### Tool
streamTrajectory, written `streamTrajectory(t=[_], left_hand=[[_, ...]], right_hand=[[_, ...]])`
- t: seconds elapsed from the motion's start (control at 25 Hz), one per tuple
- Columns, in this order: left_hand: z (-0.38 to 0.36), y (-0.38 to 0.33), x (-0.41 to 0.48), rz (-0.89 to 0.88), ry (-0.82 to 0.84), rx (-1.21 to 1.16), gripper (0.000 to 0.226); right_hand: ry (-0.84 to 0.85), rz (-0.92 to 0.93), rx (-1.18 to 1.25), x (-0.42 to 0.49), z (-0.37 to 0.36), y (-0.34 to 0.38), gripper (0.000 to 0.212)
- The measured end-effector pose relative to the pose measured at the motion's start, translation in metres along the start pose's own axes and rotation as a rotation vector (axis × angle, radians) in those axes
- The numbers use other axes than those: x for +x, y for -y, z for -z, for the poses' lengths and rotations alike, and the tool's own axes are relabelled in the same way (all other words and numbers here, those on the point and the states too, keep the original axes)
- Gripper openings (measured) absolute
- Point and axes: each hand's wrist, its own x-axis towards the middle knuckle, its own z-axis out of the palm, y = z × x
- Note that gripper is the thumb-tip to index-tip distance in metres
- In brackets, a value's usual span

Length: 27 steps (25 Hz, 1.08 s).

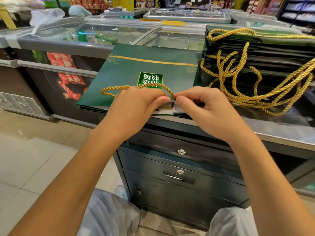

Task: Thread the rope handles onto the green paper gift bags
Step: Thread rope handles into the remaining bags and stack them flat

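head view: the fingers (162,99) of the left hand (136,108) and those of the right hand (204,109) meet tip to tip at the near edge of a flat green paper gift bag (150,65), both pinching a gold rope handle (131,87). the cord arcs up from the pinch and loops leftward across the bag's face. a short run of it shows below the fingertips at the bag's mouth, but the hands hide whether its end is through a hole. the bag lies on the tabletop (281,132), its far edge over a glass-topped freezer chest (102,36). just to the right sits a stack of green bags (272,48) with gold handles (238,87) spilling down its side, so many look done. this bag seems part threaded; i judge this end has yet to be pulled through and secured. more flat bags seem to lie beneath it, though i cannot tell how many.
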Motion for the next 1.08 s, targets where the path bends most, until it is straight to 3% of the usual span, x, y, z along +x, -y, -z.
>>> streamTrajectory(t=[0.2, 0.32, 0.44, 0.68, 0.84, 1.08], left_hand=[[-0.002, -0.005, 0.0, 0.031, -0.026, 0.043, 0.046], [-0.008, -0.01, -0.014, -0.001, -0.228, -0.006, 0.023], [-0.02, -0.016, -0.028, -0.021, -0.378, 0.08, 0.016], [-0.029, -0.029, -0.02, 0.186, -0.273, -0.034, 0.022], [-0.032, -0.038, -0.009, 0.272, -0.293, -0.02, 0.02], [-0.028, -0.033, -0.017, 0.191, -0.276, -0.221, 0.011]], right_hand=[[0.024, 0.099, -0.105, -0.002, 0.001, -0.004, 0.024], [0.013, 0.131, -0.101, -0.001, 0.0, -0.006, 0.023], [-0.021, 0.126, -0.077, -0.001, -0.001, -0.007, 0.025], [-0.029, 0.153, -0.113, -0.003, -0.003, -0.006, 0.026], [-0.042, 0.144, -0.099, -0.002, -0.001, -0.008, 0.029], [-0.054, 0.077, -0.083, -0.002, -0.001, -0.012, 0.025]])
